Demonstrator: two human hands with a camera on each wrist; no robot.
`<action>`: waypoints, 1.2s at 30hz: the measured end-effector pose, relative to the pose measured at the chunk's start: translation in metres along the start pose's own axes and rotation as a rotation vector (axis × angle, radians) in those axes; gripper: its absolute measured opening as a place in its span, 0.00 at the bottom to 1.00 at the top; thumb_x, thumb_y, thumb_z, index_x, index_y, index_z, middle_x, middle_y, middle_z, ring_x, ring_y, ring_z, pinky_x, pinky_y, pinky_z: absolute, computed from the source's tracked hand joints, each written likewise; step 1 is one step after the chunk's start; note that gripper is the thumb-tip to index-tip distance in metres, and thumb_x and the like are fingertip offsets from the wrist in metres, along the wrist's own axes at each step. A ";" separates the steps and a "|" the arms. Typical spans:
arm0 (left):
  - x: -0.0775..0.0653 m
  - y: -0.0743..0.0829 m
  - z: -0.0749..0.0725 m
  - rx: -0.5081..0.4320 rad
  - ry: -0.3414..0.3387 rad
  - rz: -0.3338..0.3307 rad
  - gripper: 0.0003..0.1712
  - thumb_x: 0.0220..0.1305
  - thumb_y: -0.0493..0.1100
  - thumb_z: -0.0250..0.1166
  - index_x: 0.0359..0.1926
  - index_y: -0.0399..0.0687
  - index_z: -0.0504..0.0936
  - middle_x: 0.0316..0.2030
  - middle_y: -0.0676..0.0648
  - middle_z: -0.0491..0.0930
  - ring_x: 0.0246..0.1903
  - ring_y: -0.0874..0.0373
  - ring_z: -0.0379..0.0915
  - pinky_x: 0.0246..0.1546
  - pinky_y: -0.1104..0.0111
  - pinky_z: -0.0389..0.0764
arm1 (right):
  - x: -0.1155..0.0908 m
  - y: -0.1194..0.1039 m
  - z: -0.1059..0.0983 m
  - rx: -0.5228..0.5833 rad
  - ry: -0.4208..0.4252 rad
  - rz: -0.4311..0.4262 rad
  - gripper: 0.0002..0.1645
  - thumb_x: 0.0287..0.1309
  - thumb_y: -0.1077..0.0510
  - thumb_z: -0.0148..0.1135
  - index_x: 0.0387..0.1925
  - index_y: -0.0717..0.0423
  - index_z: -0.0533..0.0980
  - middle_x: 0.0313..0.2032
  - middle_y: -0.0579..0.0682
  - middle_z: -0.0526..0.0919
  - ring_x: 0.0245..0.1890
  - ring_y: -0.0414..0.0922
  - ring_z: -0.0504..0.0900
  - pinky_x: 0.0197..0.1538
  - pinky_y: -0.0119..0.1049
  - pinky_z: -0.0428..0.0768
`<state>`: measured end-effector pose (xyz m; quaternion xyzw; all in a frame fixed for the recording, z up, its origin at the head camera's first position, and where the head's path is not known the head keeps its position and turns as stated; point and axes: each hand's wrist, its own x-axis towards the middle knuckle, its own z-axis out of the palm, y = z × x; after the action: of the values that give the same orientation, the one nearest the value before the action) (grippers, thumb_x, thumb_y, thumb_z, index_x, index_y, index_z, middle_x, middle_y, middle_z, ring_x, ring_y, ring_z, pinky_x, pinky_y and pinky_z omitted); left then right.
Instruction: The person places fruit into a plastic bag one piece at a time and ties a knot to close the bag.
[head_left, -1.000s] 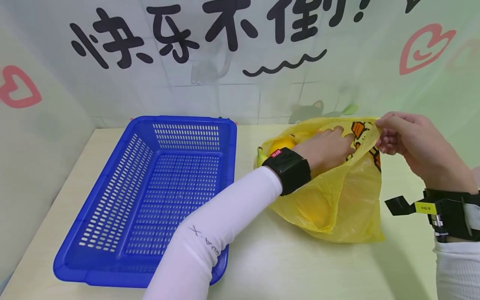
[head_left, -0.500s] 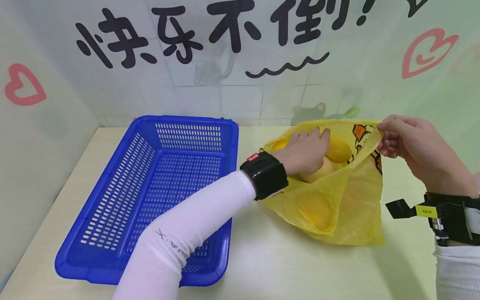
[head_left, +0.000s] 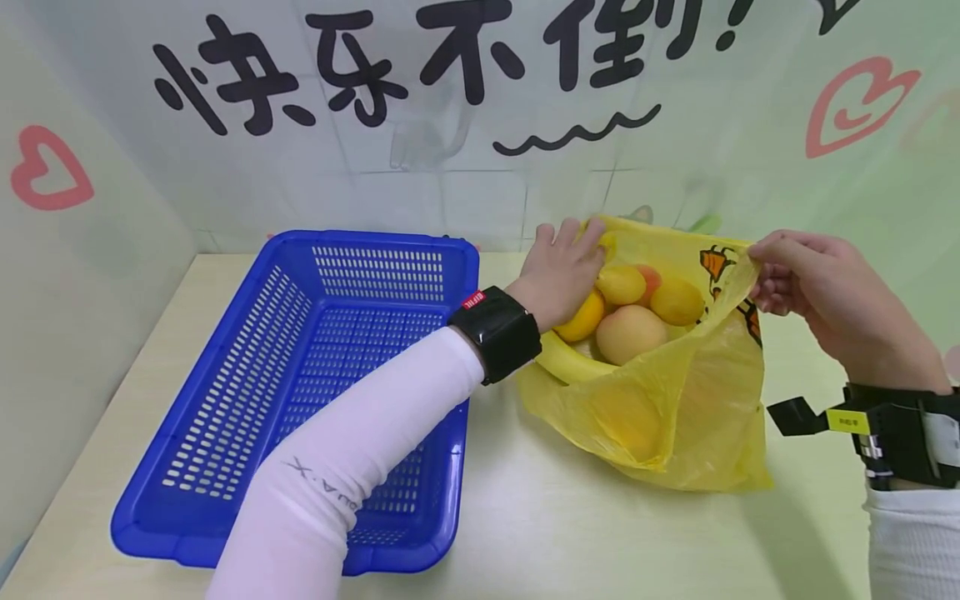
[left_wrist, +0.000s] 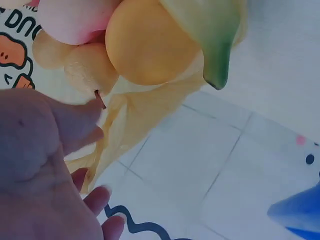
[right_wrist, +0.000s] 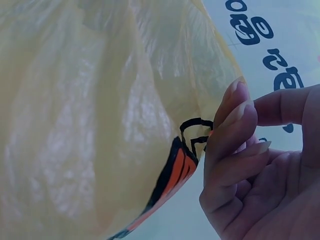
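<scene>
A yellow plastic bag (head_left: 712, 417) stands slumped on the table with its mouth facing up. My right hand (head_left: 817, 275) pinches the right edge of its mouth between thumb and fingers, also seen close in the right wrist view. My left hand (head_left: 558, 271) is at the far left edge, the bag's rim running between thumb and fingers in the left wrist view. Inside lie a peach (head_left: 632, 335), an orange (head_left: 581, 318), a lemon-like yellow fruit (head_left: 621, 285), a mango-like fruit (head_left: 677, 302) and a banana (head_left: 570, 362). A reddish fruit (head_left: 649, 282) is partly hidden.
A blue plastic basket (head_left: 442, 533) with slotted walls stands to the left of the bag, under the left forearm. Both are on a pale wooden table (head_left: 555, 533). Behind rises a printed wall cover (head_left: 480, 200) with black lettering.
My left hand has drawn out of the bag's interior leftward to its far left rim, which now stands higher. More fruit shows. My right hand keeps its hold on the right edge.
</scene>
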<state>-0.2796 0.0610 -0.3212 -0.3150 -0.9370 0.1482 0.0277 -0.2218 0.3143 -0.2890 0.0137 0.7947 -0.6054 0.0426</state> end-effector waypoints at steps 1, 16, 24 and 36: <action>0.000 -0.002 0.001 0.042 0.005 -0.010 0.21 0.76 0.46 0.47 0.66 0.51 0.69 0.66 0.48 0.49 0.64 0.48 0.50 0.59 0.59 0.62 | 0.000 0.000 0.000 -0.001 -0.001 -0.001 0.14 0.71 0.52 0.53 0.31 0.49 0.80 0.22 0.44 0.76 0.22 0.42 0.72 0.25 0.33 0.69; -0.006 -0.003 -0.001 0.313 -0.059 -0.118 0.23 0.76 0.51 0.45 0.67 0.54 0.69 0.74 0.40 0.40 0.74 0.40 0.38 0.68 0.51 0.57 | 0.000 -0.003 -0.002 -0.044 0.017 0.013 0.15 0.71 0.50 0.53 0.30 0.47 0.80 0.22 0.43 0.76 0.23 0.42 0.72 0.26 0.32 0.70; -0.004 -0.011 -0.002 0.287 -0.019 -0.136 0.20 0.74 0.49 0.51 0.60 0.51 0.79 0.61 0.41 0.72 0.66 0.40 0.59 0.68 0.48 0.57 | 0.000 -0.002 -0.002 -0.044 0.023 0.026 0.15 0.72 0.50 0.52 0.30 0.46 0.80 0.22 0.43 0.76 0.22 0.41 0.73 0.26 0.31 0.72; -0.012 -0.025 -0.026 0.102 -0.141 -0.101 0.18 0.73 0.53 0.43 0.47 0.59 0.79 0.39 0.54 0.76 0.63 0.42 0.60 0.69 0.43 0.45 | 0.000 -0.001 0.001 -0.410 -0.056 0.080 0.27 0.71 0.35 0.45 0.38 0.55 0.71 0.22 0.41 0.78 0.24 0.44 0.74 0.28 0.36 0.70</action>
<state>-0.2809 0.0417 -0.2880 -0.2542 -0.9426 0.2158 -0.0151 -0.2218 0.3134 -0.2884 0.0197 0.8985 -0.4290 0.0905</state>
